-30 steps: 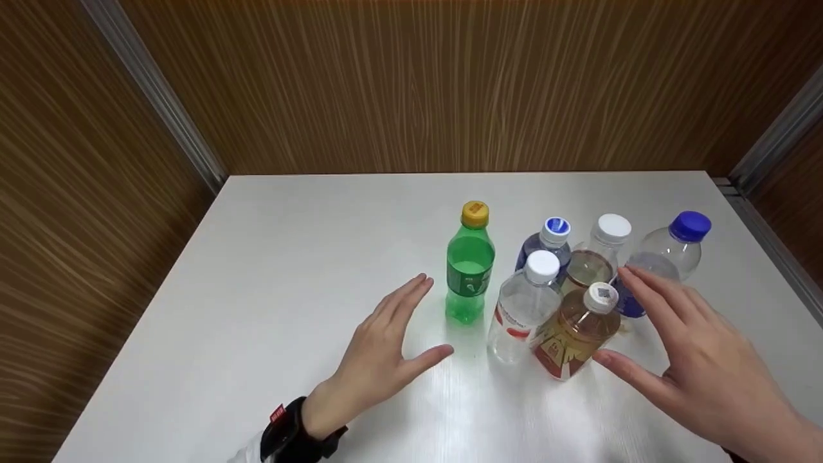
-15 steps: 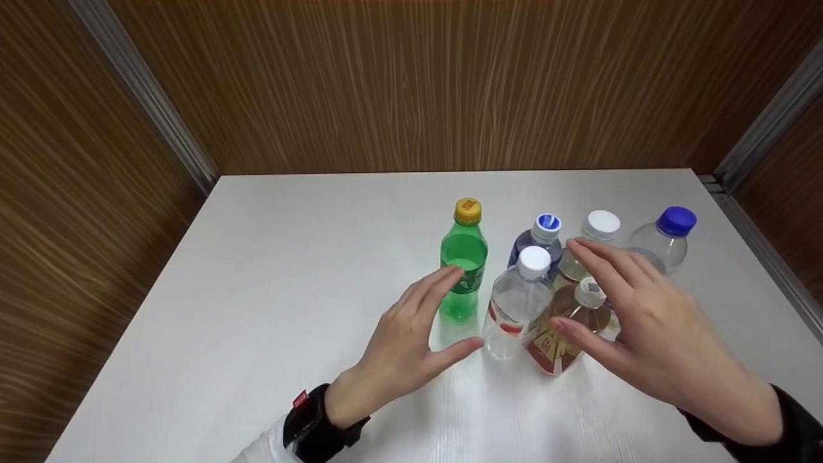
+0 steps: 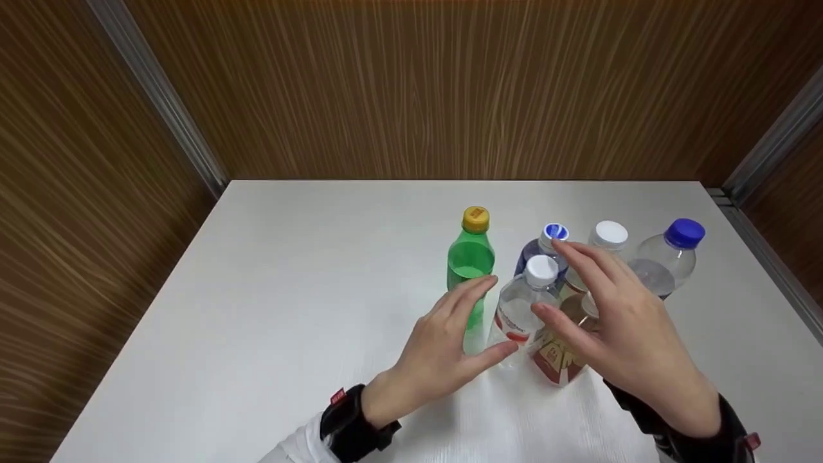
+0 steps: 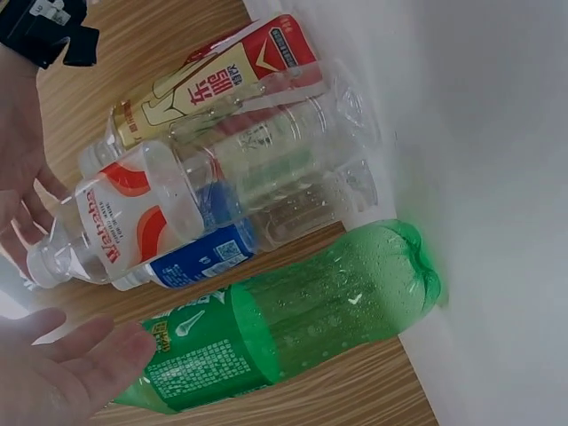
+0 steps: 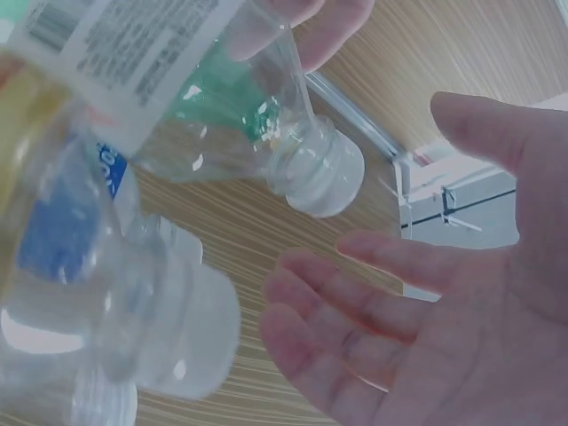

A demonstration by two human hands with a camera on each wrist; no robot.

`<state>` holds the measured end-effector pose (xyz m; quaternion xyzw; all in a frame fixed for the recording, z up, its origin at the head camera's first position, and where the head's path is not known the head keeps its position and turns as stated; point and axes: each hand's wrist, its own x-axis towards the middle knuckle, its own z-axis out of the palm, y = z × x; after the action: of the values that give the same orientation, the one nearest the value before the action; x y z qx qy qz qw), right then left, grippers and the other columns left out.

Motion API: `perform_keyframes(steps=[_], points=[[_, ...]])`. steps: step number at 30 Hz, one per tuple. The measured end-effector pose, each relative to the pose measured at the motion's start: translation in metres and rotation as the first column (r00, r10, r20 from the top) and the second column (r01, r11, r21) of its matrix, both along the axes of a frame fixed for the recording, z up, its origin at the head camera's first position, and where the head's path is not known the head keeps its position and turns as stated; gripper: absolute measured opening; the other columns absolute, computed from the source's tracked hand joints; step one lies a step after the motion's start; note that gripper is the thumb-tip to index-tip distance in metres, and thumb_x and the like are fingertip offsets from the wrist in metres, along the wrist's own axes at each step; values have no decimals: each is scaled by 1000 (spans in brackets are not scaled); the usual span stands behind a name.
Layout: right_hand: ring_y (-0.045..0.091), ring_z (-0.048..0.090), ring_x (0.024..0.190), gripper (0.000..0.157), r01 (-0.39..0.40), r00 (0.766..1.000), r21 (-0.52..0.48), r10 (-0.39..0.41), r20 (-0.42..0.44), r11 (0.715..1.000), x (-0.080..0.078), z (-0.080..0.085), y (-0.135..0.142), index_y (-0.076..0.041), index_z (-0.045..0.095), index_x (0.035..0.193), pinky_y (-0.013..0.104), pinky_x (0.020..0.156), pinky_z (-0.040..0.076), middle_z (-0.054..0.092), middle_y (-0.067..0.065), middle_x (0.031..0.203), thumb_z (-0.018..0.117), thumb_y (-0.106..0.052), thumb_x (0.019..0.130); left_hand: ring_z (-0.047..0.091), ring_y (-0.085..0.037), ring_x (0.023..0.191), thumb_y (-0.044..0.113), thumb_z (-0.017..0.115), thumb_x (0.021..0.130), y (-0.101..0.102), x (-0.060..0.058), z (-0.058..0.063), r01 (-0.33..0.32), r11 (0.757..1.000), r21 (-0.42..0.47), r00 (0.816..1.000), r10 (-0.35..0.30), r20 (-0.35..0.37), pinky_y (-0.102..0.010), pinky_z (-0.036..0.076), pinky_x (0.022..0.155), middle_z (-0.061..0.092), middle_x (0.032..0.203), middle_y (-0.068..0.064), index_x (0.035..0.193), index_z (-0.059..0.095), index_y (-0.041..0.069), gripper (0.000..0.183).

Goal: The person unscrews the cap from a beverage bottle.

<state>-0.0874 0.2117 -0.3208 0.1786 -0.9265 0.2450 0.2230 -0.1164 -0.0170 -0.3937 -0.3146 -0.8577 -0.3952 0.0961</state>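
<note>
My left hand [image 3: 443, 344] is held with fingers extended and thumb apart, just left of a clear water bottle [image 3: 514, 312] with a white cap and red-marked label. Its fingers overlap a green soda bottle [image 3: 470, 254] with a yellow cap; whether they touch it cannot be told. In the left wrist view, the fingertips are beside the green bottle's label [image 4: 200, 351]. My right hand [image 3: 627, 334], fingers extended and thumb spread, hovers over an amber drink bottle [image 3: 558, 360], partly hiding it. In the right wrist view, the right palm [image 5: 461, 328] holds nothing, near the bottle caps.
Behind stand a bottle with a blue-and-white cap [image 3: 527, 254], a white-capped bottle [image 3: 609, 235] and a larger blue-capped bottle [image 3: 665, 263]. All bottles stand upright on the white table [image 3: 308, 257]. Wood-grain panels [image 3: 411, 90] border its back and sides.
My left hand has moved right, now overlapping the green bottle and nearing the clear one. My right hand has moved left over the amber bottle. The bottles stay in place.
</note>
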Motion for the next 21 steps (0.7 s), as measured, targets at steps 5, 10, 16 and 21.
perform_keyframes(steps=[5, 10, 16, 21], points=[[35, 69, 120, 70, 7, 1000, 1, -7, -11, 1000, -2, 3, -2, -15, 57, 150, 59, 83, 64, 66, 14, 140, 86, -27, 87, 54, -22, 146, 44, 76, 95, 9, -2, -4, -17, 1000, 6, 1000, 17, -7, -42, 54, 115, 53, 159, -8, 157, 44, 10, 78], [35, 70, 117, 68, 12, 1000, -12, -12, -13, 1000, -3, 5, -4, -15, 59, 149, 58, 83, 64, 68, 13, 137, 85, -27, 88, 55, -23, 146, 45, 74, 97, 17, -2, -6, -20, 1000, -14, 1000, 20, 15, -42, 54, 115, 52, 159, -9, 158, 43, 8, 78], [31, 73, 111, 64, 5, 1000, -5, -5, -9, 1000, -6, 5, -8, -14, 61, 147, 53, 79, 65, 70, 11, 133, 85, -27, 89, 59, -24, 140, 45, 72, 98, 20, -2, -10, -35, 999, -23, 999, 36, 33, -39, 58, 109, 54, 158, -9, 159, 41, 8, 78], [29, 74, 109, 62, -14, 1000, -8, 14, 4, 1000, -8, 4, -13, -14, 62, 146, 52, 81, 65, 72, 11, 132, 84, -28, 90, 64, -24, 133, 44, 73, 98, 22, -4, -13, -23, 1000, -9, 999, 24, 39, -35, 60, 103, 56, 155, -9, 160, 39, 9, 79]])
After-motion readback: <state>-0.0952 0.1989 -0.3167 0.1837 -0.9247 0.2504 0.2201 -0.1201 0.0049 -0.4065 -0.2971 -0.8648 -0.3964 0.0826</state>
